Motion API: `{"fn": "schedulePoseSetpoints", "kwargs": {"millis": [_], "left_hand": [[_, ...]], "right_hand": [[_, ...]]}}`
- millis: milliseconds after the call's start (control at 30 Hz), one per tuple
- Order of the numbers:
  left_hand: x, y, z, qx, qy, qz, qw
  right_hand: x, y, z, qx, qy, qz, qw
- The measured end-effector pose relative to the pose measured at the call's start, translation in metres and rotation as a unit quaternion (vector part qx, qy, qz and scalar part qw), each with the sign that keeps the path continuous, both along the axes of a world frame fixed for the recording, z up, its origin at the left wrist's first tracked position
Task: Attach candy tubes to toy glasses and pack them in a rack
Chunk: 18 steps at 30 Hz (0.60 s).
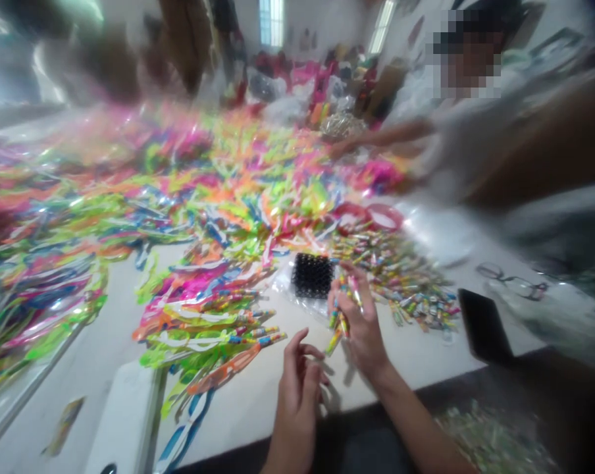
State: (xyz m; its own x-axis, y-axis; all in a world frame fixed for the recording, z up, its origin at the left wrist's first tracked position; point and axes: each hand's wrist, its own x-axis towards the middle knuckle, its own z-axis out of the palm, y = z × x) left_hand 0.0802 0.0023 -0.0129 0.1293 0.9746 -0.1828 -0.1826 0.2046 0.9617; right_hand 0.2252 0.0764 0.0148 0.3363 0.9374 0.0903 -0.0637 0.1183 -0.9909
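Sticks (334, 342) clasped in the right hand (365, 332); left hand (296, 388) released.
Head view: the sticks jut from the right hand's bent fingers at mixed slants, the lowest one's long axis sloping down toward the left hand, whose loosely curled fingers hold nothing visible. A black grid (311, 276) lies just left of the right hand; a pile (416, 289) of similar sticks spreads beyond it, rightward.

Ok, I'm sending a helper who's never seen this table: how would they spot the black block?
On the pale table, find the right hand holding bright little sticks. The block lies just beyond it, to its left, with clear plastic at its edges. Its dark, bumpy-looking grid sets it apart from the colourful heap and the smooth phone.
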Motion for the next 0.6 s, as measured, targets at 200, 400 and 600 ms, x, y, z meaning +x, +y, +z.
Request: {"fn": "schedulePoseSetpoints", "kwargs": {"millis": [200, 400, 600], "left_hand": [[0.010, -0.002, 0.008, -0.008, 0.087, 0.035, 0.996], [0.007, -0.006, -0.001, -0.015, 0.089, 0.073, 0.993], [0.005, 0.003, -0.001, -0.086, -0.017, 0.153, 0.984]], "right_hand": [[-0.050, -0.035, -0.019, -0.030, 0.129, 0.028, 0.991], [-0.059, -0.043, -0.027, -0.056, 0.280, 0.074, 0.955], [-0.058, -0.042, -0.033, -0.067, 0.317, 0.060, 0.944]]}}
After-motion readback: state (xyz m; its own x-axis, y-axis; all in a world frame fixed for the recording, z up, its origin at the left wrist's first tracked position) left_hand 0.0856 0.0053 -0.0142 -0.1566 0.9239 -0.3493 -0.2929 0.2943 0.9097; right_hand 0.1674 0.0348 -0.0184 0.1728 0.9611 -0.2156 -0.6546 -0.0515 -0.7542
